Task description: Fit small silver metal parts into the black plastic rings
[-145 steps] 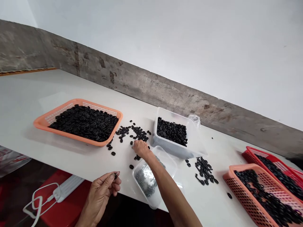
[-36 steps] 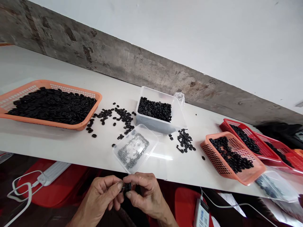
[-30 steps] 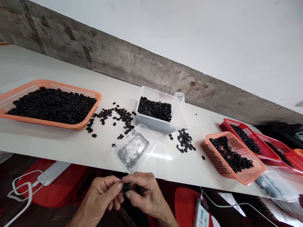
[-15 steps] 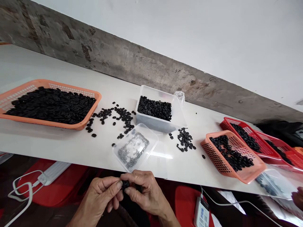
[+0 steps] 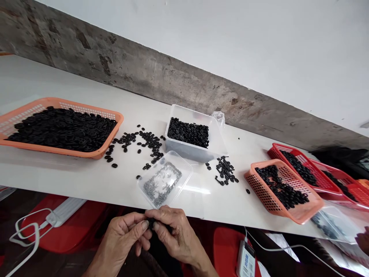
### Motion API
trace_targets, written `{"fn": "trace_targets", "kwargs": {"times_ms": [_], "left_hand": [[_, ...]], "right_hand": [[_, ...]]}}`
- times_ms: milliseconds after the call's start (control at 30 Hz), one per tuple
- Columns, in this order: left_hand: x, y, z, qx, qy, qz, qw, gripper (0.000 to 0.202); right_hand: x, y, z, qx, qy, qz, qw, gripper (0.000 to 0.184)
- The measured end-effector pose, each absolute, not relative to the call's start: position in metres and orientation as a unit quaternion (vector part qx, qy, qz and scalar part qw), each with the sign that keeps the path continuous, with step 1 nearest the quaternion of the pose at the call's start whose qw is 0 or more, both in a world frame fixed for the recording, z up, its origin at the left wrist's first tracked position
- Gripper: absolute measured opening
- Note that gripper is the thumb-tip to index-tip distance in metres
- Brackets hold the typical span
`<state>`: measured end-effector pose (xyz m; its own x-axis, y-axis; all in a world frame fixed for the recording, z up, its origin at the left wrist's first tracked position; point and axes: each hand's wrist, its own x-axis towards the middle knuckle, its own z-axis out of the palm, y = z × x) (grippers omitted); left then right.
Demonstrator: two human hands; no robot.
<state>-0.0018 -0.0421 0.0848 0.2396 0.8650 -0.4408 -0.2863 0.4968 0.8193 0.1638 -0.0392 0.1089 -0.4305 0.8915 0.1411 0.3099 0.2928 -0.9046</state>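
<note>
A small black plastic part (image 5: 150, 222) is pinched between my two hands, just off the table's front edge. My left hand (image 5: 127, 235) grips its left side with thumb and forefinger. From the right, my right hand (image 5: 174, 232) has thumb and fingers closed on it, hiding most of its shape. Just beyond my fingers, a clear shallow tray (image 5: 184, 177) holds tiny silvery metal pieces. Behind it stands a translucent tub (image 5: 187, 154) filled with small black parts. Loose black oval pieces (image 5: 151, 140) lie left of the tub, and a pile of small black parts (image 5: 225, 169) lies to its right.
An orange basket (image 5: 57, 151) heaped with black ovals stands at left. On the right are a smaller orange basket (image 5: 261, 188) and red baskets (image 5: 276, 148) with black parts. Red stools (image 5: 221, 246), a white power strip (image 5: 65, 211) and cables are below. Another person's hand (image 5: 362, 240) shows at far right.
My fingers have closed in slightly around the small black part, and my right thumb has shifted up against it. The trays and baskets stay where they were.
</note>
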Motion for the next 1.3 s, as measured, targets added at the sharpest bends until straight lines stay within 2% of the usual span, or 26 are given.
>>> {"fn": "trace_targets", "kwargs": {"times_ms": [333,667,900,1167,1300], "left_hand": [[-0.004,-0.047,0.078,0.283,0.471,0.423,0.721,0.022],[0.0,-0.046,0.079,0.299,0.453,0.412,0.732,0.026],[-0.003,-0.045,0.075,0.327,0.45,0.394,0.732,0.023],[-0.001,-0.043,0.072,0.3,0.433,0.418,0.74,0.012],[0.0,-0.045,0.072,0.265,0.415,0.415,0.765,0.012]], "right_hand": [[0.16,-0.041,0.105,-0.444,-0.682,0.447,0.37,0.026],[0.159,-0.037,0.104,-0.435,-0.714,0.42,0.353,0.032],[0.157,-0.036,0.104,-0.46,-0.711,0.404,0.347,0.024],[0.155,-0.05,0.098,-0.505,-0.736,0.345,0.29,0.042],[0.154,-0.05,0.094,-0.494,-0.752,0.313,0.304,0.038]]}}
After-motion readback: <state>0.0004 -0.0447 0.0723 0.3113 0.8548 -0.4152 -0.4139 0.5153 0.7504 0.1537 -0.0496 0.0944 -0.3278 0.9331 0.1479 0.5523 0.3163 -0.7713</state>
